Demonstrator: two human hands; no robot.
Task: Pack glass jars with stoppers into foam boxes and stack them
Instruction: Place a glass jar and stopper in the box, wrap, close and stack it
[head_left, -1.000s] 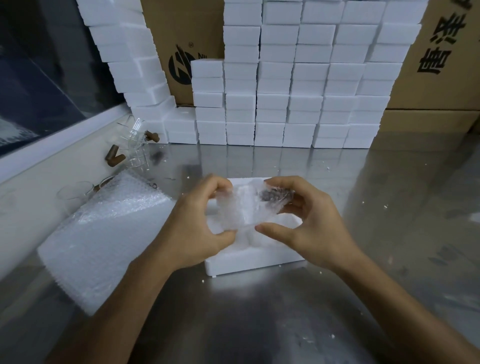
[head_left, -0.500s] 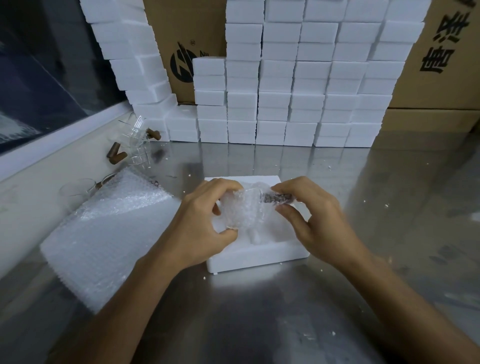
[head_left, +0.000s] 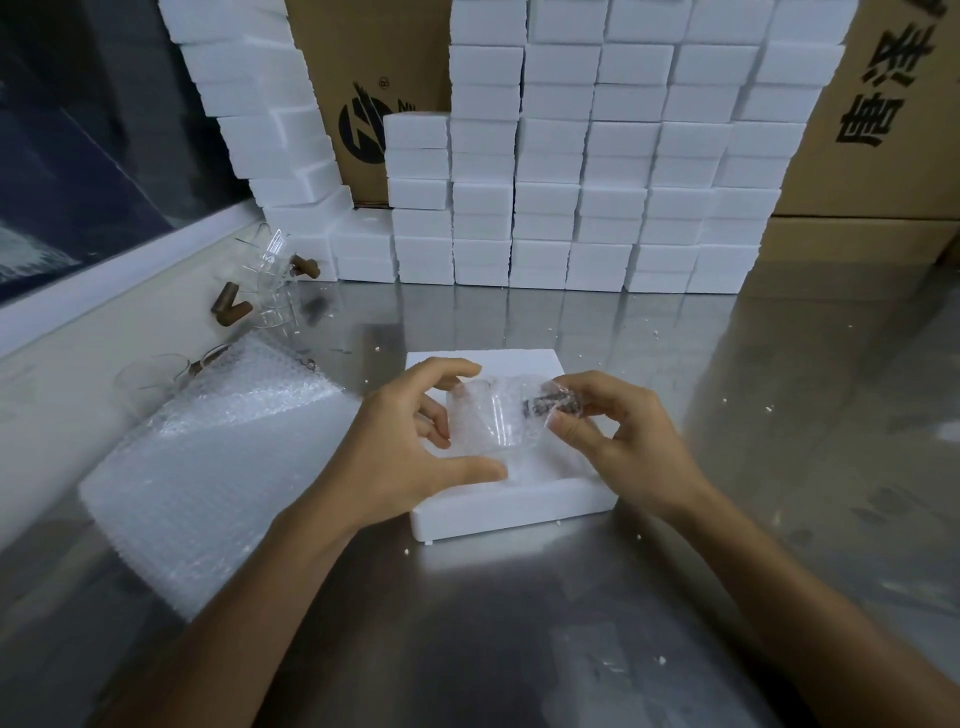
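A glass jar wrapped in bubble wrap lies on its side over the open white foam box in the middle of the steel table. Its dark stopper points right. My right hand pinches the wrapped stopper end between thumb and fingers. My left hand curls round the jar's left side, thumb under it and fingers above. Whether the jar rests in the box's hollow or hangs just above it is unclear.
A stack of bubble wrap sheets lies at the left. Behind it sit loose glass jars and brown stoppers. Many closed foam boxes are stacked along the back against cardboard cartons.
Both hands have lowered the wrapped jar toward the foam box. The jar turned so that its stopper end points right, and my left hand's fingers have loosened a little.
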